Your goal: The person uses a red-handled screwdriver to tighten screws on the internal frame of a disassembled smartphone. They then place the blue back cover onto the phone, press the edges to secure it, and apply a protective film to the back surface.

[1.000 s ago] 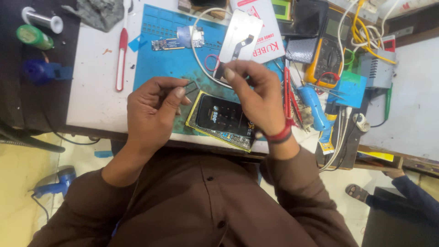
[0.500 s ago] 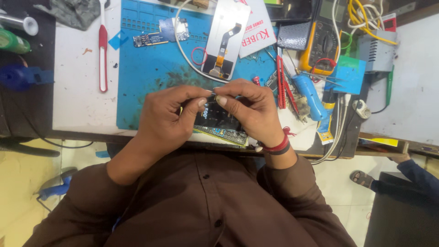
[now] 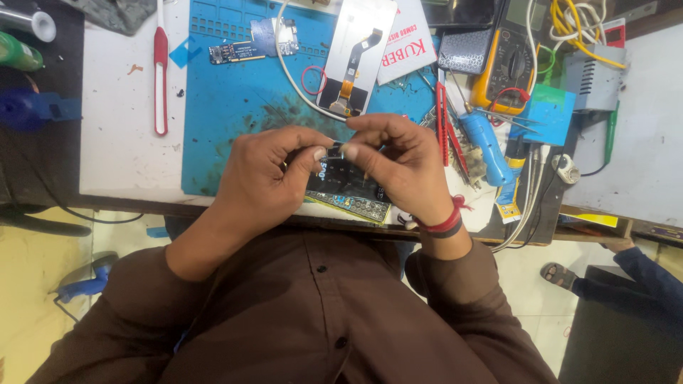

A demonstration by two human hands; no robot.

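Blue work mat (image 3: 235, 107) under both hands, head view. Left hand (image 3: 267, 178) and right hand (image 3: 398, 167) meeting at mat's 5 o'clock corner, thumb and forefinger of each pinched narrow on one small dark part (image 3: 334, 149) between the fingertips. Opened phone (image 3: 348, 188) directly beneath, at 6 o'clock from the pinch, flat on the table edge. Kind of small part: cannot tell, mostly covered by fingertips. Phone's upper half hidden behind both hands; only lower circuit strip exposed.

White display panel (image 3: 359, 53) at 12 o'clock from the hands, flex cable up. Red-handled tool (image 3: 161, 71) at 10 o'clock, well apart. Blue-handled tool (image 3: 487, 146) at 3 o'clock, near right hand. Yellow multimeter (image 3: 509, 60) at 2 o'clock, cut by upper frame edge.
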